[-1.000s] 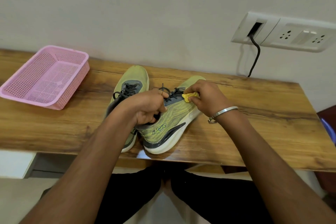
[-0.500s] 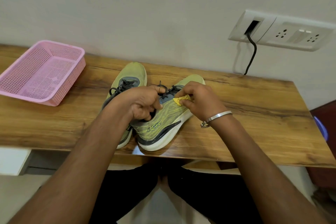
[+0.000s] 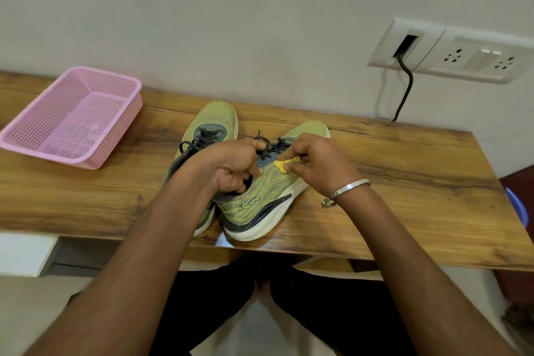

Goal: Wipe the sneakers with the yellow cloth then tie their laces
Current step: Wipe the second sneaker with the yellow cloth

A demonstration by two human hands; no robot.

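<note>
Two yellow-green sneakers with dark laces stand side by side on the wooden table [image 3: 404, 182], toes toward the wall. My left hand [image 3: 234, 166] grips the collar of the right sneaker [image 3: 260, 199], fingers curled into its opening, and tilts it onto its side. My right hand [image 3: 320, 165] pinches a small bunched yellow cloth [image 3: 284, 165] and presses it against that sneaker's upper, just beside the laces. The left sneaker [image 3: 215, 121] sits upright behind my left wrist, its heel hidden by my forearm. Its laces lie loose.
A pink mesh basket [image 3: 72, 115] sits at the table's far left. On the wall at the right is a white socket panel [image 3: 450, 52] with a black cable [image 3: 406, 89] hanging down to the table's back edge. My legs are below the front edge.
My right hand has slid the yellow cloth a little down the sneaker's upper, from near the laces toward its side. My left hand keeps the same hold on the collar.
</note>
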